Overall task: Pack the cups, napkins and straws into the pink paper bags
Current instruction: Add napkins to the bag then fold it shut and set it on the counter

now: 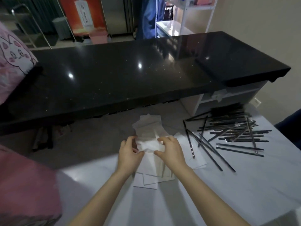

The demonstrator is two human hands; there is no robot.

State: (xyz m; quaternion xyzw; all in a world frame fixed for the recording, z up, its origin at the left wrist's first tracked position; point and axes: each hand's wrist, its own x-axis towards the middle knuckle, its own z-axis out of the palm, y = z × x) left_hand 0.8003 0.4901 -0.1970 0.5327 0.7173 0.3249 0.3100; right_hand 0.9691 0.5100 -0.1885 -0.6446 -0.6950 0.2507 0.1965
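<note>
A loose stack of white napkins lies on the white table in front of me. My left hand and my right hand both pinch the top napkin, which is crumpled and lifted between them. Several black wrapped straws lie scattered to the right of the napkins. A pink paper bag shows at the lower left edge, and another pink bag with a cartoon cat print stands at the far left. No cups are in view.
A long glossy black counter runs across behind the white table, with a gap of grey floor between. A white shelf unit stands beyond the counter. A person in blue stands at the back.
</note>
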